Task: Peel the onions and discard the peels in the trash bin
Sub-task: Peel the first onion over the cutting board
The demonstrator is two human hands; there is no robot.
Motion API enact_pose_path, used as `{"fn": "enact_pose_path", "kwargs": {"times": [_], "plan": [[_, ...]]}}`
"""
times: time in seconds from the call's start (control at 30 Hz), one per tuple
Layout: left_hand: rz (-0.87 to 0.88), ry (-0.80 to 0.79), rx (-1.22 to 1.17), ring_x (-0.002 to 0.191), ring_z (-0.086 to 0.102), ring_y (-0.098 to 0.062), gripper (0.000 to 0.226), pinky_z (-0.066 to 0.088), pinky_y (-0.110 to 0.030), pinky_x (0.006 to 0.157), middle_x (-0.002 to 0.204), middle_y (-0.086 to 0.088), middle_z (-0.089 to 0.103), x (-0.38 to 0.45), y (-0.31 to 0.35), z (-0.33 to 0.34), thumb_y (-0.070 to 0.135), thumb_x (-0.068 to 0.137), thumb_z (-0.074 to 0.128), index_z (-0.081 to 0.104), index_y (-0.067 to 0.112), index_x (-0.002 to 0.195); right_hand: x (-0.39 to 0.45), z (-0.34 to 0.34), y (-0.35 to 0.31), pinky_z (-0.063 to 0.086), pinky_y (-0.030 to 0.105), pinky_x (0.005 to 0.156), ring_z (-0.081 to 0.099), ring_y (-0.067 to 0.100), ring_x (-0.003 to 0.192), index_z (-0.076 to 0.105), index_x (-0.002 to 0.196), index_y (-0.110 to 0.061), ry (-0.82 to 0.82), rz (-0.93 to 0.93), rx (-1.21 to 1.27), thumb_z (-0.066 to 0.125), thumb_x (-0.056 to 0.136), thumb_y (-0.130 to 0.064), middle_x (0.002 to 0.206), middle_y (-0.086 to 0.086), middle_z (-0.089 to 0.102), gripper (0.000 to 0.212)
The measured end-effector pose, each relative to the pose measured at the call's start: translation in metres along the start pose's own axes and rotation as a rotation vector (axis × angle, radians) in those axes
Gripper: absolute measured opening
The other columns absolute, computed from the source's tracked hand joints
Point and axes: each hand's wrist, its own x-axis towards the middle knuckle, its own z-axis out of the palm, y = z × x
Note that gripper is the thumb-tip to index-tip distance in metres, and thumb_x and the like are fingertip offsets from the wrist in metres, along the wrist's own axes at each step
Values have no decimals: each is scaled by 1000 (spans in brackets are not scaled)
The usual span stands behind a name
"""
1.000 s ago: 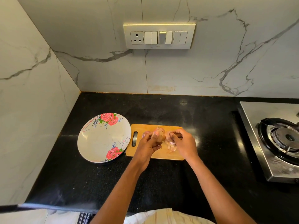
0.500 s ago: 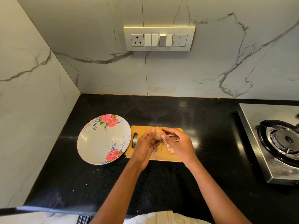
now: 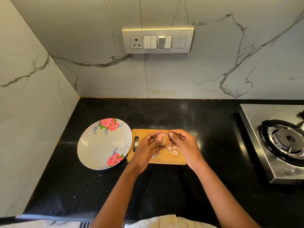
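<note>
- The board (image 3: 164, 159) under both hands is pale wood, matt.
- The counter (image 3: 164, 186) below the wrists is black stone, polished and speckled.
- The plate (image 3: 97, 145), left of the left hand (image 3: 146, 150), is glossy white with a printed rose pattern.
- The stove (image 3: 263, 145), right of the right hand (image 3: 184, 145), is brushed steel.
- The peels (image 3: 172, 149) between the hands look thin, papery, translucent.
- The wall (image 3: 213, 71) beyond the hands is smooth veined marble.

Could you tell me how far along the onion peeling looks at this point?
Partly done: loose peels already lie on the cutting board. In hand: the left hand holds an onion while the right hand pinches skin at its top. Left: finishing this onion and binning the peels; no trash bin is in view.
</note>
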Motion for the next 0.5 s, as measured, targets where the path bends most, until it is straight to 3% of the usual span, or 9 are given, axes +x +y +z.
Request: {"fn": "enact_pose_path", "kwargs": {"times": [0.17, 0.23, 0.33, 0.4, 0.5], "plan": [[-79, 0, -129, 112, 71, -25, 39, 58, -33, 91, 133, -12, 63, 0, -8, -3, 24, 93, 65, 57, 14, 129, 12, -8, 9, 62, 34, 80, 73, 14, 87, 76, 96, -22, 156, 11, -123, 71, 94, -23, 88, -6, 76, 5], [-92, 10, -190, 109, 72, -26, 38, 58, -35, 92, 132, -16, 64, 0, -11, -3, 24, 94, 63, 57, 11, 129, 18, -15, 20, 61, 33, 81, 72, 12, 88, 75, 96, -25, 179, 5, -278, 71, 94, -26, 88, -9, 75, 5], [-82, 33, -232, 111, 71, -28, 28, 58, -34, 92, 129, -16, 68, 3, -13, -2, 20, 100, 58, 59, 10, 127, 18, -19, 33, 51, 17, 76, 67, 8, 98, 75, 111, -27, 24, 7, -618, 71, 93, -36, 105, -13, 72, 20], [-78, 62, -254, 113, 70, -29, 27, 58, -34, 92, 128, -17, 69, 5, -12, -1, 20, 102, 57, 58, 9, 127, 13, -17, 35, 45, 15, 76, 62, 5, 101, 70, 121, -29, 6, -29, -743, 68, 95, -38, 115, -13, 65, 27], [-65, 122, -274, 112, 71, -30, 34, 60, -32, 87, 124, -18, 70, 9, -10, 1, 22, 101, 59, 55, 6, 132, 6, -11, 19, 46, 9, 72, 63, -2, 95, 69, 119, -29, 88, -118, -644, 63, 99, -37, 113, -15, 66, 23]]}}
